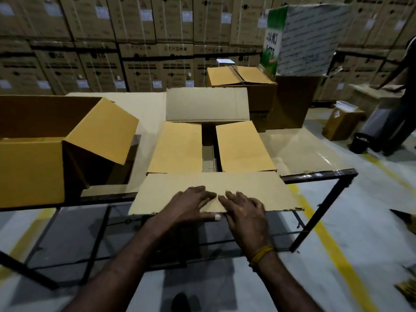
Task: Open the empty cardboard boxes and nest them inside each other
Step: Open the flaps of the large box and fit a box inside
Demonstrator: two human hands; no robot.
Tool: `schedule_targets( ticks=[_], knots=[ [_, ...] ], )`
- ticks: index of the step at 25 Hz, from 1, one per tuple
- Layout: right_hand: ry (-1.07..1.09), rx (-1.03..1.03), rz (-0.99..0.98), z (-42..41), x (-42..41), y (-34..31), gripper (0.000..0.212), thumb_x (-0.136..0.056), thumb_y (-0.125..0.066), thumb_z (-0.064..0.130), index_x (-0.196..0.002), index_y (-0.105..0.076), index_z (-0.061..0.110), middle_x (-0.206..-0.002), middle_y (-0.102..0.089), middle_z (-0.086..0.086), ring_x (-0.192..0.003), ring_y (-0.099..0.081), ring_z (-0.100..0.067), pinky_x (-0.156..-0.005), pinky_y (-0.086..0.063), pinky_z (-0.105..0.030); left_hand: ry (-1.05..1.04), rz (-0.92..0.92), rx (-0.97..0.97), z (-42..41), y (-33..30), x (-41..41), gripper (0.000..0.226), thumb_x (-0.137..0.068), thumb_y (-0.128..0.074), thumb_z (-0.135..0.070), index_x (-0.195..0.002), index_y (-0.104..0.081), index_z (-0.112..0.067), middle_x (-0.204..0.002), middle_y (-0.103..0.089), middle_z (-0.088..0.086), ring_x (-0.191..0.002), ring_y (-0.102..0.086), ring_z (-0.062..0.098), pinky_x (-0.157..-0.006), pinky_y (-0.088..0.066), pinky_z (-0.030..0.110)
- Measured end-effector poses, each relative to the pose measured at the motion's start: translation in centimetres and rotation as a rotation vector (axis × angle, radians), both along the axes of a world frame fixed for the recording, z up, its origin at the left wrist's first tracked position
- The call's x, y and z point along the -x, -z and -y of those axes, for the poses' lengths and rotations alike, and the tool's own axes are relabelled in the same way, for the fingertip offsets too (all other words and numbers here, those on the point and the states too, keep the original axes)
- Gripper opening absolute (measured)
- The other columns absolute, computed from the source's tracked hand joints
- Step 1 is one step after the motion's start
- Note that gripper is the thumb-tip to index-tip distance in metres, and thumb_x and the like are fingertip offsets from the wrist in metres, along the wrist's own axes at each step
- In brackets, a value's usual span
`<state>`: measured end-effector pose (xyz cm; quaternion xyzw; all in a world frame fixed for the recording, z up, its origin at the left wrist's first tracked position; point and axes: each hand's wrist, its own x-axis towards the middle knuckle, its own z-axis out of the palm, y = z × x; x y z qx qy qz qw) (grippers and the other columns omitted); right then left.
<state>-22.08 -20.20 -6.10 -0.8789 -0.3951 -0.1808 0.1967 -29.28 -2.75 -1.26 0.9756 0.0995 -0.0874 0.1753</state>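
— Where do we stand?
— Our left hand (189, 204) and right hand (244, 212) press flat, fingers straight, on the near flap (258, 190) of the middle box (177, 147) on the tabletop (310, 149); its two side flaps lie nearly closed.
— And the nesting?
— Not begun, we judge. The larger box (29, 170) at left stands open, apart and waiting.

Brown cardboard box (209, 152) mid-table, four flaps spread open, larger open box (45, 154) left
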Motion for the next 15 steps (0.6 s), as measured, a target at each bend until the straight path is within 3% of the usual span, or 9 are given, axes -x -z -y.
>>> schedule_targets(
  ticks=[4, 7, 9, 11, 15],
  knots=[
    [0.01, 0.251, -0.098, -0.4, -0.6, 1.0, 0.071, -0.07, -0.083, 0.03, -0.135, -0.055, 0.027, -0.142, -0.054, -0.001, -0.129, -0.052, -0.029, -0.097, -0.044, -0.049, -0.067, 0.033, 0.006, -0.9, 2.2, -1.2, 0.059, -0.094, -0.042, -0.064, -0.148, -0.038, -0.04, -0.163, -0.02, -0.001, -0.149, -0.018, 0.023, -0.116, -0.015, 0.054],
    [-0.06, 0.428, -0.182, -1.0, -1.6, 1.8, 0.093, -0.081, -0.07, 0.052, -0.155, -0.02, 0.024, -0.164, -0.012, -0.007, -0.15, -0.014, -0.034, -0.114, -0.019, -0.057, -0.079, 0.005, -0.091, -1.8, 3.9, -1.9, 0.074, -0.088, -0.054, -0.065, -0.152, -0.025, -0.041, -0.165, -0.008, 0.0, -0.152, -0.007, 0.028, -0.117, -0.012, 0.057],
    [-0.092, 0.514, -0.23, -1.7, -2.4, 2.5, 0.112, -0.078, -0.066, 0.064, -0.156, 0.004, 0.024, -0.164, 0.015, -0.009, -0.15, 0.011, -0.036, -0.116, -0.001, -0.06, -0.092, 0.016, -0.108, -2.3, 5.0, -2.5, 0.086, -0.083, -0.062, -0.065, -0.153, -0.019, -0.041, -0.166, 0.001, 0.001, -0.152, 0.0, 0.03, -0.118, -0.009, 0.058],
    [-0.144, 0.571, -0.263, -2.5, -3.4, 3.3, 0.126, -0.071, -0.067, 0.071, -0.154, 0.016, 0.025, -0.158, 0.032, -0.012, -0.144, 0.028, -0.039, -0.113, 0.009, -0.064, -0.092, 0.034, -0.124, -2.9, 5.8, -3.4, 0.094, -0.08, -0.068, -0.061, -0.154, -0.015, -0.04, -0.166, 0.007, 0.001, -0.152, 0.005, 0.031, -0.118, -0.008, 0.058],
    [-0.179, 0.548, -0.328, -4.4, -6.0, 4.3, 0.125, -0.071, -0.062, 0.076, -0.153, 0.019, 0.026, -0.152, 0.042, -0.009, -0.14, 0.038, -0.034, -0.114, 0.014, -0.063, -0.123, 0.093, -0.209, -4.7, 6.6, -5.7, 0.1, -0.08, -0.074, -0.049, -0.155, -0.009, -0.038, -0.165, 0.01, 0.004, -0.152, 0.007, 0.032, -0.118, -0.007, 0.056]
  ],
)
